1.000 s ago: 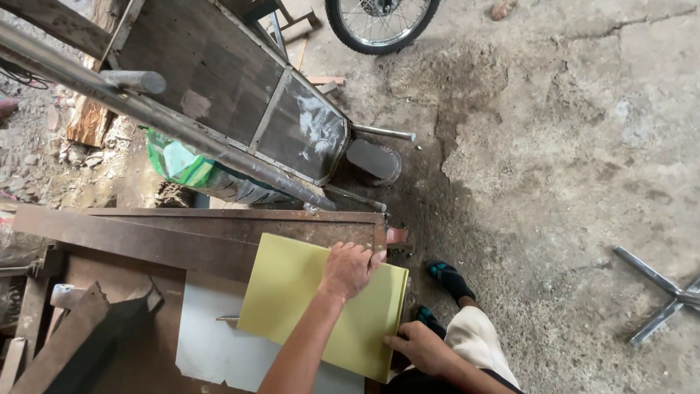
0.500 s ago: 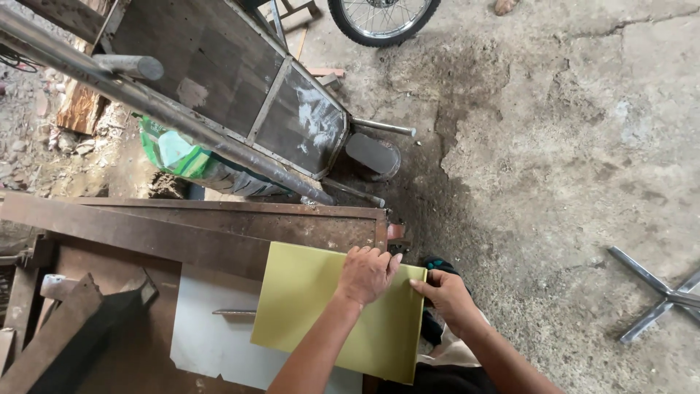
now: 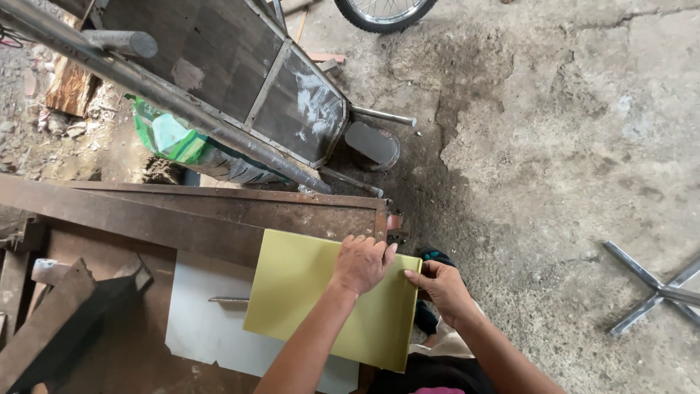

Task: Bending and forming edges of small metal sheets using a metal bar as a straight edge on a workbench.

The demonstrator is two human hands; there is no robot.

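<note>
A flat yellow-green board (image 3: 299, 292) lies on a white sheet (image 3: 204, 328) on top of a rusty metal table frame (image 3: 182, 211). My left hand (image 3: 361, 264) rests on the board's far right corner, its fingers curled over the far edge. My right hand (image 3: 441, 288) pinches the board's right edge, thumb on top, just beside the left hand. The board's right side hangs a little past the frame's corner.
A metal wheelbarrow (image 3: 240, 73) stands tilted beyond the frame, with a green sack (image 3: 175, 142) under it. A bicycle wheel (image 3: 383, 13) shows at the top edge. A crossed metal piece (image 3: 656, 292) lies on the concrete floor at right. A dark angled bar (image 3: 65, 321) lies at lower left.
My right hand has come up from the board's near corner to its right edge, close to my left hand. The board has shifted slightly to the right.
</note>
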